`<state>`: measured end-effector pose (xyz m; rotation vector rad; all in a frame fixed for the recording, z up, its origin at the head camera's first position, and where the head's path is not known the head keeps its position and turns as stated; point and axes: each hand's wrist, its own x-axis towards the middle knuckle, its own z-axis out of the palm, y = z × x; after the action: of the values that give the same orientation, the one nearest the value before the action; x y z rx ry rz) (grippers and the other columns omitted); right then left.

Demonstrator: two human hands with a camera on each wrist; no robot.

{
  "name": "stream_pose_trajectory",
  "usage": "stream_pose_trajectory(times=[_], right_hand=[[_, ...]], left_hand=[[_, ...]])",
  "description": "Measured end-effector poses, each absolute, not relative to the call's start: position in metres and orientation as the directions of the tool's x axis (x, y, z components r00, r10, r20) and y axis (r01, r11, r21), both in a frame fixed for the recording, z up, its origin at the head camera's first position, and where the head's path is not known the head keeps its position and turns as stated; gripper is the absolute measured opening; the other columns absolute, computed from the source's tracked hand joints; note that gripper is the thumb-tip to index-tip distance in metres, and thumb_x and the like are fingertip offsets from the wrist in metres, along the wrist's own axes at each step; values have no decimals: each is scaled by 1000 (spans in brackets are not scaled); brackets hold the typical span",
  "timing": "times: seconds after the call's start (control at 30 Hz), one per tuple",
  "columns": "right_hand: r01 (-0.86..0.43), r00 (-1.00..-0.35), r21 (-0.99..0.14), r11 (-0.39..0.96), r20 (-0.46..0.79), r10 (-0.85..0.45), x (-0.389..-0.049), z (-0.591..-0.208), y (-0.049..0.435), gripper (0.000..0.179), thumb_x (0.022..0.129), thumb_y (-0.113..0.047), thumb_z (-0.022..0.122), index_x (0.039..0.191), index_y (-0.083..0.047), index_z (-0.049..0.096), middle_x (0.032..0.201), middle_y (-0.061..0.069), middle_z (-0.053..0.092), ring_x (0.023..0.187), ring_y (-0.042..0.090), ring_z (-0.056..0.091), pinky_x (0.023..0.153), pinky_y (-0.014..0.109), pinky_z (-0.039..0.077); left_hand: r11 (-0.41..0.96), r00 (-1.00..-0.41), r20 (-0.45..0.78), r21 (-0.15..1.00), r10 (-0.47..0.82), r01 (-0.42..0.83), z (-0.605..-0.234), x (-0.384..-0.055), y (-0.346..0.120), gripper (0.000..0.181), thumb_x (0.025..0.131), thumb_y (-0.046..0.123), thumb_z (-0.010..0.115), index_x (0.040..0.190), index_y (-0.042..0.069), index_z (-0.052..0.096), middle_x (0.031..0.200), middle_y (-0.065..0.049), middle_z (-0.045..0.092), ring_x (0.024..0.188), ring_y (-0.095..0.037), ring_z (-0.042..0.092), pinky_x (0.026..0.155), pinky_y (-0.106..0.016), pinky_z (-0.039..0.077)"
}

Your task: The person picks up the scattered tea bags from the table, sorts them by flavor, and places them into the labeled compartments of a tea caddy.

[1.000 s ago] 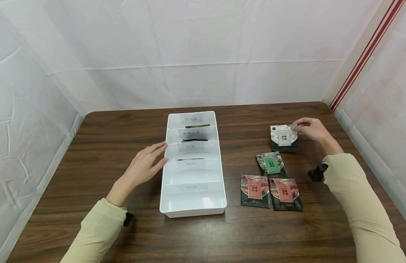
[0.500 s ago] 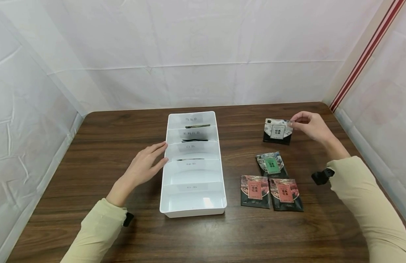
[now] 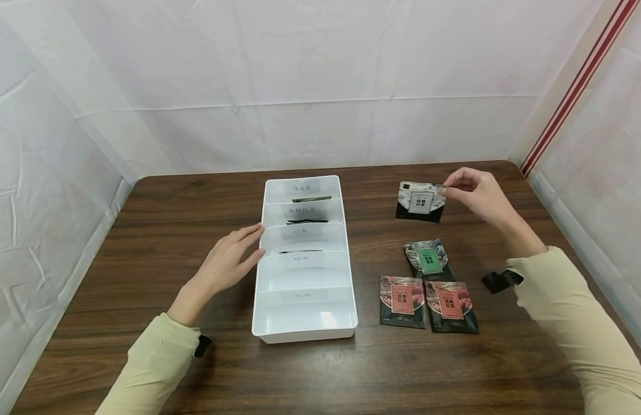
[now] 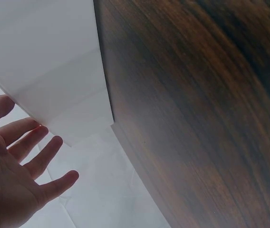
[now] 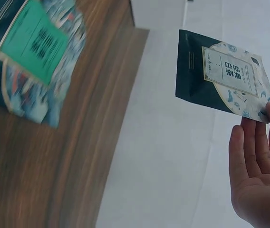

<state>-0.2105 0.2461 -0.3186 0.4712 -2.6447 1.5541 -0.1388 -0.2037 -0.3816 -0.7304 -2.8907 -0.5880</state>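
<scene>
My right hand [image 3: 476,193] pinches the top right corner of a white and dark tea sachet [image 3: 421,202]; in the right wrist view the sachet [image 5: 223,76] hangs clear of the table, its label facing up. At the left long side of a white divided box [image 3: 305,331], my left hand [image 3: 229,256] touches the rim with its fingertips. The left wrist view shows that hand [image 4: 25,161] with fingers spread and slightly bent beside the box's side wall [image 4: 54,61]. Thin packet edges stick up in three of the box's labelled compartments.
Right of the box lie a green-labelled tea sachet [image 3: 429,260] and two red-labelled ones, a left one [image 3: 402,302] and a right one [image 3: 452,307], close together. The brown wooden table [image 3: 300,380] is bordered by white sheeting [image 3: 310,132] behind and at both sides.
The right hand has lifted the white sachet and carried it left and away from me, toward the box. The left hand and the box have stayed in place.
</scene>
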Motion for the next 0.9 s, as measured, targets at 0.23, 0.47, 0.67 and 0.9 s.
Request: stream_pose_trajectory(times=[0.23,0.47,0.67,0.9], right_hand=[[-306,-940,-876,373,216,-264,-198,-304,220,15,84,-9,60,90,5,56,87,7,58,75,16,56,64,22,44],[-349,-925,-884,311,272,-267,-191,-300,198,13,84,-5,60,88,7,56,86,8,57,74,18,55,62,23,44],[-399,-901,-881,254,326,-284,-184,-297,172,5,82,1,59,85,5,57,83,8,57,69,20,53,58,22,42],[-425,-877,-889,171,357,-322,-178,-301,143,5,81,5,59,84,9,56,85,10,58,70,18,54,59,21,43]], left_hand=[[811,-880,189,343,435,474,-382,-138,-204,49,88,22,54,128,-4,43,132,-17,39,116,-34,38,91,-52,29],[809,-879,190,344,438,477,-381,-138,-204,48,89,22,53,128,-4,43,132,-17,39,116,-35,38,91,-53,29],[807,-876,198,342,439,481,-381,-139,-204,48,88,21,54,128,-4,43,131,-17,40,116,-34,38,90,-52,30],[803,-873,206,343,442,488,-382,-139,-203,48,88,21,54,128,-4,43,131,-17,40,115,-34,39,90,-52,30]])
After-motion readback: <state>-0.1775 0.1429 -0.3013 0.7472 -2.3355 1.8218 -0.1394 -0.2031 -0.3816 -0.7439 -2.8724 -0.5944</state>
